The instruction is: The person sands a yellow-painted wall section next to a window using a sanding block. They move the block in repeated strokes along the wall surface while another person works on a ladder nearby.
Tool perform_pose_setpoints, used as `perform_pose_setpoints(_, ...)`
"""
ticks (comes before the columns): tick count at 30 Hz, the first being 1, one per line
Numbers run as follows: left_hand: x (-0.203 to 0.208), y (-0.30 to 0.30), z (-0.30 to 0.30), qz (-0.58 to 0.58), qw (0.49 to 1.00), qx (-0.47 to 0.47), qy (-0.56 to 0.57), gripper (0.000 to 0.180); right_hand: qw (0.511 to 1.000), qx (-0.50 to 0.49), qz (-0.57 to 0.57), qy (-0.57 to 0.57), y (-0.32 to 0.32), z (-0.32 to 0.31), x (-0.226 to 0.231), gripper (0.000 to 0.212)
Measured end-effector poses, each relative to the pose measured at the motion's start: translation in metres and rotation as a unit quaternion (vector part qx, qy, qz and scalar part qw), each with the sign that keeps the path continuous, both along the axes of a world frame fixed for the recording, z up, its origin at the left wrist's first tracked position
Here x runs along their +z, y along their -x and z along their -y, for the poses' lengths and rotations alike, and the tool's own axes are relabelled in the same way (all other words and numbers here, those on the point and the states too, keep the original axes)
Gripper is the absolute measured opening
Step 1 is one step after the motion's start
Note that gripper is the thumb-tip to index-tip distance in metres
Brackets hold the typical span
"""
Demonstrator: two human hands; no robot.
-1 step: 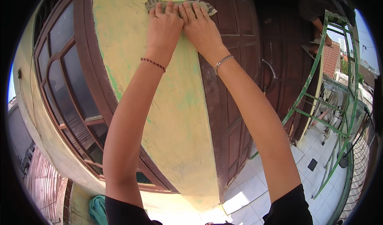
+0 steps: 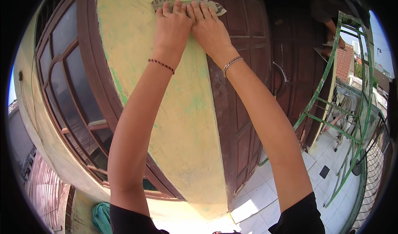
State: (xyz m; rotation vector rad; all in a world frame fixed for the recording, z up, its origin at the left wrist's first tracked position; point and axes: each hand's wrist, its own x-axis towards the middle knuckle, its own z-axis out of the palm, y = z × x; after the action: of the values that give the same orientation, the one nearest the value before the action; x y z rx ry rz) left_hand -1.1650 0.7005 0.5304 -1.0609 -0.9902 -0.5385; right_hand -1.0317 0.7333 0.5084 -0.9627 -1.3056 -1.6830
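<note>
Both my arms reach up to a yellow wall (image 2: 182,122) with worn green patches. A curled sheet of grey-brown sandpaper (image 2: 159,1), printed on its back, lies against the top of the wall. My left hand (image 2: 171,30) presses on the left part of the sheet with bent fingers. Close beside it, my right hand (image 2: 210,31) holds down the right part, its fingers laid over the paper. The sheet's right end sticks out past the wall edge toward the brown door frame (image 2: 207,1). Its underside is hidden.
A brown-framed window (image 2: 89,68) stands left of the wall, and a panelled brown door (image 2: 244,68) on the right. Farther right, a person's bare foot (image 2: 340,42) is by a green metal ladder (image 2: 319,99). White tiles (image 2: 265,192) cover the floor; a teal cloth (image 2: 101,217) lies lower left.
Both hands and the sandpaper have shifted very slightly to the right, the left wrist most visibly. The hold on the sheet is the same.
</note>
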Motion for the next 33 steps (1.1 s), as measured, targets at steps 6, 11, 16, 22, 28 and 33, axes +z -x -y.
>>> perform_pose_setpoints(6, -0.078, 0.021, -0.018, -0.043, 0.998, -0.040, -0.004, 0.063, 0.999, -0.002, 0.026, 0.030, -0.002, -0.006, -0.069, 0.058)
perform_pose_setpoints(11, 0.012, 0.006, -0.019, -0.017, 0.999, -0.037, -0.014, 0.061, 1.000, -0.012, 0.006, -0.021, -0.002, -0.010, 0.008, 0.057)
perform_pose_setpoints(16, 0.038, 0.000, -0.013, 0.009, 0.999, -0.041, -0.012, 0.062, 1.000, -0.009, -0.020, -0.017, 0.003, -0.009, 0.038, 0.059)
perform_pose_setpoints(22, -0.071, 0.022, -0.018, -0.031, 0.997, -0.074, -0.011, 0.062, 0.999, -0.004, 0.025, 0.027, -0.001, -0.004, -0.072, 0.060)
perform_pose_setpoints(28, 0.021, 0.012, -0.023, -0.027, 0.996, -0.066, -0.047, 0.060, 0.999, -0.005, 0.008, -0.045, -0.004, -0.009, 0.024, 0.056)
perform_pose_setpoints(33, 0.006, -0.002, -0.016, 0.017, 0.999, -0.043, -0.026, 0.059, 1.000, 0.002, 0.015, -0.017, -0.004, -0.009, 0.013, 0.056)
